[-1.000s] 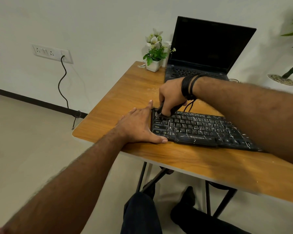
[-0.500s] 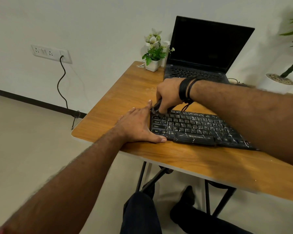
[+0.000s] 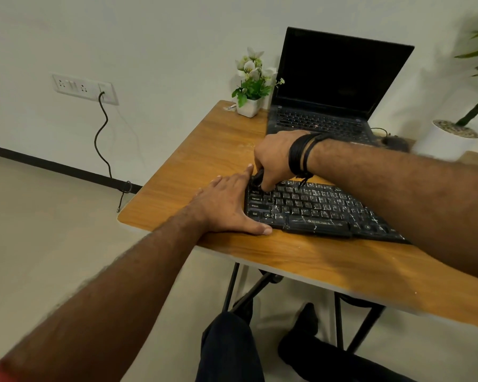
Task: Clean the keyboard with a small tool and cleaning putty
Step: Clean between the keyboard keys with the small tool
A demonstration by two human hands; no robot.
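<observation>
The left hand (image 3: 226, 205) lies flat, palm down, fingers straight and spread a little, thumb stretched out toward the right. Its forearm runs in from the near left. The right hand (image 3: 273, 158) is curled, knuckles up, fingertips pointing down in a tight grip, black bands around its wrist. Its forearm comes in from the right.
</observation>
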